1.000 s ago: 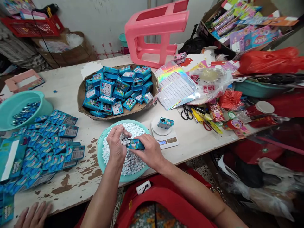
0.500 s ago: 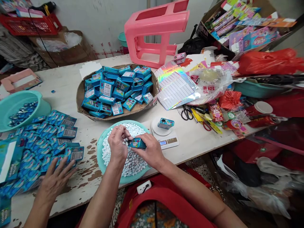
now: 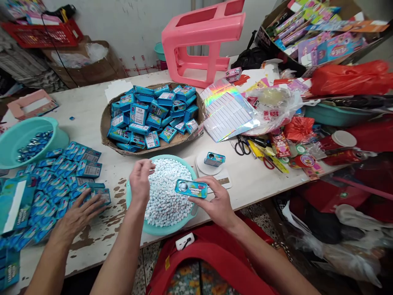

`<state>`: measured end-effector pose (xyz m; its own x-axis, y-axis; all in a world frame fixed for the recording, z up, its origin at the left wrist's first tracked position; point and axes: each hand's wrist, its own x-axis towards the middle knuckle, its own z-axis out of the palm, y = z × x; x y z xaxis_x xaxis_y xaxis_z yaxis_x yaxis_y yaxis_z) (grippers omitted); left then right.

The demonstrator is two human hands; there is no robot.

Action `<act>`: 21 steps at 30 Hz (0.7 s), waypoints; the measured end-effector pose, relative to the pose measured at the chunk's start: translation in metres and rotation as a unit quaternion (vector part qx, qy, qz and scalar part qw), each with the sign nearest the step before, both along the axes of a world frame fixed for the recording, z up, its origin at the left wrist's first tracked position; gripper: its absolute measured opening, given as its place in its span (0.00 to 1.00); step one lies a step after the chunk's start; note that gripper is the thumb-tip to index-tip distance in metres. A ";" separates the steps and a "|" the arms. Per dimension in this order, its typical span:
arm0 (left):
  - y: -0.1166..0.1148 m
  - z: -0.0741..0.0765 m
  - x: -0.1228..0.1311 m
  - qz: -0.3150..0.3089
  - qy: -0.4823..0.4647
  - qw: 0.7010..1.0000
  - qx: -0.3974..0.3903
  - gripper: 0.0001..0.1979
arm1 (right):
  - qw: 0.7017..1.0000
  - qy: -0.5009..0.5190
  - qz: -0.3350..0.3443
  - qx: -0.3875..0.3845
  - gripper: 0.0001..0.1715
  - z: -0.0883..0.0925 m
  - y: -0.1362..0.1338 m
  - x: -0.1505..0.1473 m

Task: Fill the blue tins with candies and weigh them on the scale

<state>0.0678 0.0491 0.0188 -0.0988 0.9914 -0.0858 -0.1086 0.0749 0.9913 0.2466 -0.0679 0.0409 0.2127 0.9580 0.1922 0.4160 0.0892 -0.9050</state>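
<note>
My right hand [image 3: 216, 200] grips a small blue candy box [image 3: 190, 189] by its right end, printed side facing me. A round opening near the box's left end shows white candies inside. The box is over a turquoise basin [image 3: 172, 230] filled with small white candies [image 3: 167, 207]. Above the basin's left side is my left hand [image 3: 140, 180], apart from the box. Its fingers are curled together, and whatever they may hold is hidden. Right of the basin, another blue box [image 3: 214, 159] stands on a white digital scale [image 3: 221, 181].
A co-worker's hand [image 3: 78, 215] rests on rows of blue boxes [image 3: 61, 180] at left. Behind the basin is a cardboard tray [image 3: 115, 149] heaped with blue boxes. A turquoise bowl [image 3: 58, 139] holds shiny blue pieces. Scissors [image 3: 242, 145] and a pink stool [image 3: 172, 39] are on the table.
My left hand has drawn away from the box to the left. My right hand has shifted right and turned the box so its printed side and opening show. The co-worker's hand has moved slightly right.
</note>
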 end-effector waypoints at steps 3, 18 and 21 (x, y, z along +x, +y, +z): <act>-0.004 -0.033 -0.006 -0.097 0.187 0.977 0.013 0.08 | 0.999 -0.005 -0.018 -0.027 0.18 -0.005 -0.015 0.012; -0.020 -0.068 0.019 -0.211 0.689 0.672 0.170 0.15 | 0.995 0.019 -0.056 -0.075 0.18 -0.035 -0.016 0.019; -0.018 -0.078 0.016 -0.198 0.687 0.671 0.196 0.15 | 0.995 0.018 -0.052 -0.081 0.18 -0.037 -0.015 0.018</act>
